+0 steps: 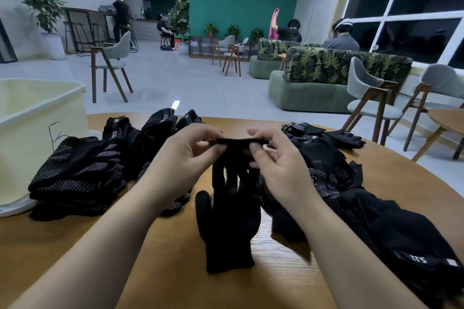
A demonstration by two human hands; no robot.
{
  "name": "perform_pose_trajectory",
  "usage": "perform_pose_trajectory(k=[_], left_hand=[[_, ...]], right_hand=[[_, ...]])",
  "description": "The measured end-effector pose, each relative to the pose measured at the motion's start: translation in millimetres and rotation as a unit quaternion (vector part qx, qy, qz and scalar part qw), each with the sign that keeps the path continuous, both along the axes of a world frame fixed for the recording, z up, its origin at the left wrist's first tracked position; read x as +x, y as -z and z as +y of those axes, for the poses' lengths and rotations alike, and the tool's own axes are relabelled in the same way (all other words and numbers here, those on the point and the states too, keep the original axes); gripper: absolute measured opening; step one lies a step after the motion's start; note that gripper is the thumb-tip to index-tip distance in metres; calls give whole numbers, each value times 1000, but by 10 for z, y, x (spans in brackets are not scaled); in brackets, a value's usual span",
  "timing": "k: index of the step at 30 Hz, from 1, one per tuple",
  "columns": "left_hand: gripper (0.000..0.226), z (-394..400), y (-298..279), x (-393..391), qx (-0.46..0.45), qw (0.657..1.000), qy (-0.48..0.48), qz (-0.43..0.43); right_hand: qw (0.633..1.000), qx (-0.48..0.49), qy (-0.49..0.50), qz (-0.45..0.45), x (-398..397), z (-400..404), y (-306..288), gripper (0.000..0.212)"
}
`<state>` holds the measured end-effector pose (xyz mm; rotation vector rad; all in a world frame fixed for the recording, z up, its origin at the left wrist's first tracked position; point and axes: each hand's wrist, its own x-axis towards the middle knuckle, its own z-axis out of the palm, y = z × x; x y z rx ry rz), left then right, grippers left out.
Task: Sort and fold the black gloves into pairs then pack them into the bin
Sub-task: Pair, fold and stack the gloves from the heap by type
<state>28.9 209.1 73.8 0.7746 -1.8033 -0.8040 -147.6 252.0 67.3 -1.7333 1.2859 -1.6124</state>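
Sorting stage, mid-task. The left hand [187,155] and the right hand [278,158] are together pinching the cuff of a held glove [236,173], thumb and fingertips closed on the fabric from either side, so that its fingers are hanging down toward the table [155,271]. Directly beneath it a second glove [228,228] is lying flat, cuff toward the viewer; the two appear to be in the course of being matched into a pair, though whether the hanging fingers are touching the flat one is hard to tell, black on black.

To the left, a stacked pile [77,178] of dotted-palm gloves is sitting just beside the bin [37,113]; these are looking already folded, as a judgement. More gloves are lying behind the hands in a far heap [150,130], and a loose heap [364,208] is spreading over the right of the table, evidently unsorted.

The bin's interior is showing pale walls only in the part visible, so packing is probably not yet begun. Remaining: pairing the right-hand heap, folding, and transferring all pairs into the bin.
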Motion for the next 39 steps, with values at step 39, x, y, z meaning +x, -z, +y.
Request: perform_pose_trajectory(k=[39], left_hand=[[27, 527, 1062, 376, -129, 948, 88, -276]], right_hand=[[949, 102, -89, 285, -173, 667, 889, 10]])
